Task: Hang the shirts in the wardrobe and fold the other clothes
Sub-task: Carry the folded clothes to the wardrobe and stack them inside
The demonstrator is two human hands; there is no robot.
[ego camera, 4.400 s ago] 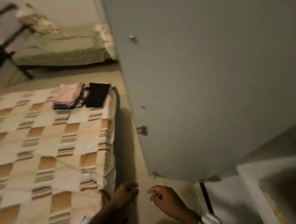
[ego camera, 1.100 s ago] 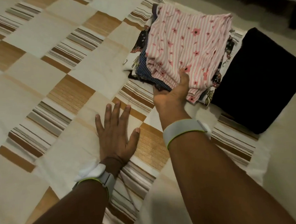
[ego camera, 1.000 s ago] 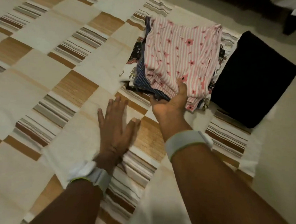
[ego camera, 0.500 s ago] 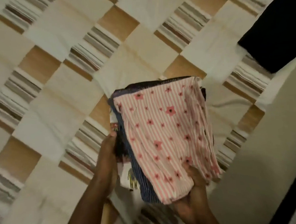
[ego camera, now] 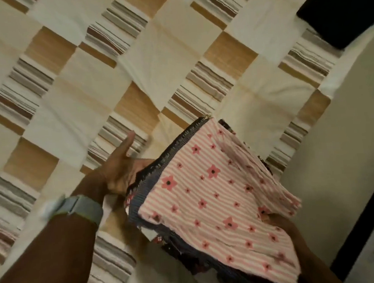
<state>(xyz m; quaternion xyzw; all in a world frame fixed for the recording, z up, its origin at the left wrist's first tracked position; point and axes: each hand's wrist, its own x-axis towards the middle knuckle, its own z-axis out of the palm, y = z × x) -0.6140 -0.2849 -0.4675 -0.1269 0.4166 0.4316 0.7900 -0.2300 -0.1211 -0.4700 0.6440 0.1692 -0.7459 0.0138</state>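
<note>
1. Hands, two. Left hand: open, thumb raised, palm against the left edge of the stack. Right hand: mostly hidden beneath the stack at its lower right; whether it grips or merely supports cannot be told.
2. Wristband, one, grey, on the left wrist.
3. Stack of folded clothes, one. Top piece: pink-and-white striped cloth with red flowers. Beneath it, a blue-grey ribbed layer and darker printed layers showing at the left and lower edges; number of pieces not countable.
4. Position of stack: held between the two hands, above the near right part of the bedspread, tilted down to the right.
5. Bedspread, one: cream, tan and striped squares.
6. Black folded item, one, at the far right edge of the bed, well apart from the stack.
</note>
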